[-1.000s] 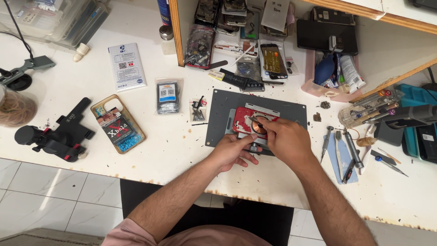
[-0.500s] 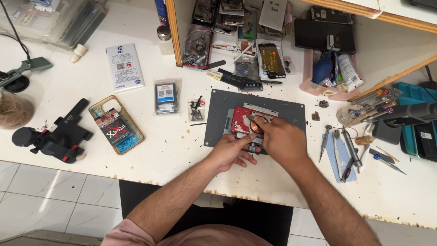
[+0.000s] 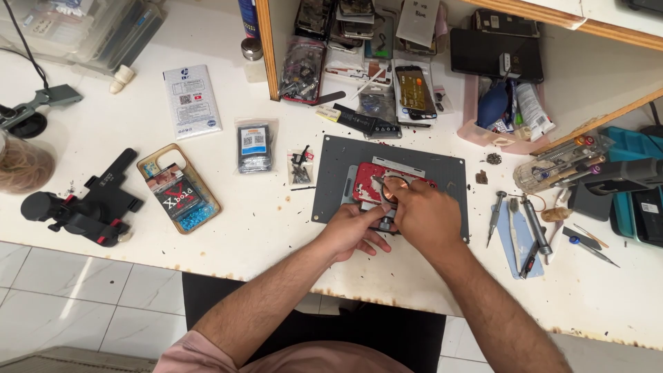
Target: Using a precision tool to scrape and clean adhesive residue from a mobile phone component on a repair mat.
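White worktop (image 3: 207, 228) clutter ringed a grey mat (image 3: 442, 173), where an opened red phone (image 3: 369, 181) lay mid-repair. Left hand (image 3: 356, 231) pinned its edge; right hand (image 3: 421, 214) pinched, seemingly, a small part above it, screwdrivers (image 3: 514, 221) near.

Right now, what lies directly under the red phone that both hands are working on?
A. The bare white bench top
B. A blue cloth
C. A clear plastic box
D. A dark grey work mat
D: the red phone under the left hand and right hand rests on a dark grey work mat, which lies on the white bench.
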